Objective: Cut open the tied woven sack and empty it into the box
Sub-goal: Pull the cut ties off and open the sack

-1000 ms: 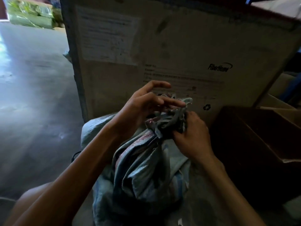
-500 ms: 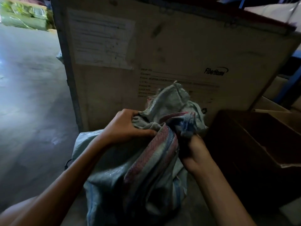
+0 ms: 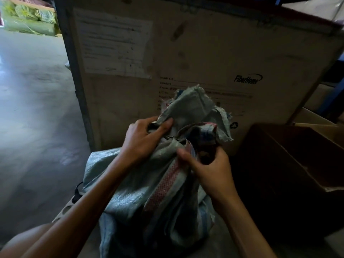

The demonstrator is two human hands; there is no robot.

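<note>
The big carton point(image 3: 204, 53) bears a "FiberHome" logo point(image 3: 247, 79), "SHIP TO" lines point(image 3: 166, 78) and a recycling sign point(image 3: 234, 125). Its paper label point(image 3: 113, 47) is too blurred to read.

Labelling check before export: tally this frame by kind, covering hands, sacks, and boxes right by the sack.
Hands: 2 (left hand, right hand, both gripping the sack)
Woven sack: 1
Boxes: 2 (printed carton, open brown box)
Total: 5

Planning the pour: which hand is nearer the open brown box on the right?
Right. The right hand grips the sack at its mouth, beside the brown box; the left hand grips its other side, farther off.
</note>
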